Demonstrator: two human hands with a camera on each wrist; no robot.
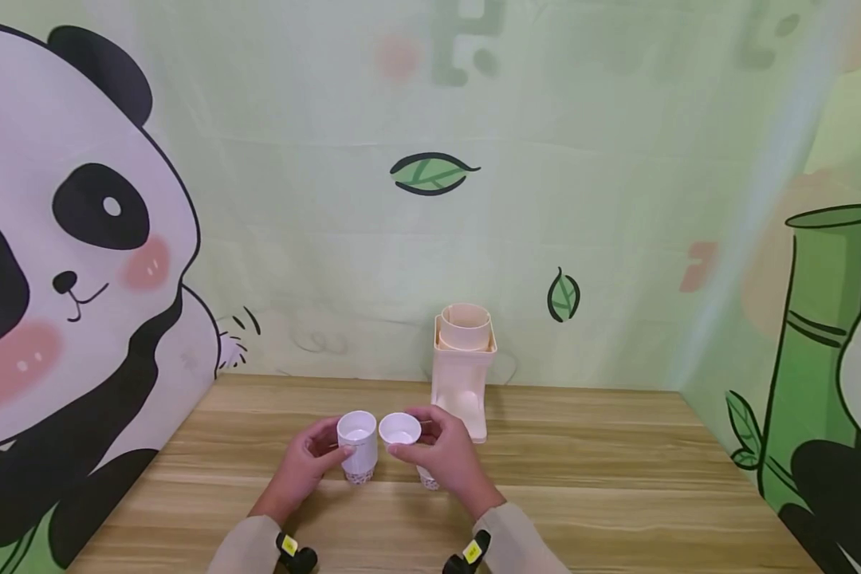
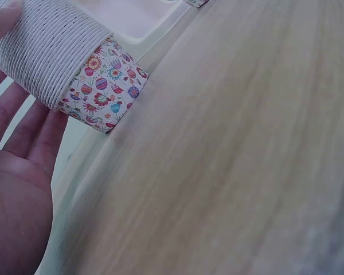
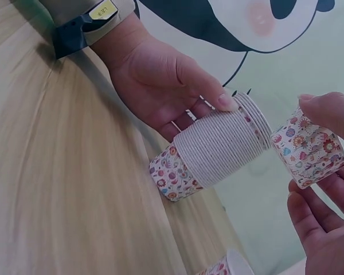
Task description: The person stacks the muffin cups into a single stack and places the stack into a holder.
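Note:
My left hand grips a tall stack of nested paper cups, thumb on the near side. White rims are packed along the stack, and the base of its bottom cup has a colourful egg-and-flower print. In my right hand, a printed paper cup is pinched between thumb and fingers. It is tilted, its rim close beside the top of the stack. Below the right hand, another printed cup is partly hidden by that hand. Whether the stack's base touches the table I cannot tell.
A pale pink cup dispenser with a round tube on top stands behind my right hand, near the table's back edge. The wood-grain table meets a green cloth backdrop printed with pandas, leaves and bamboo.

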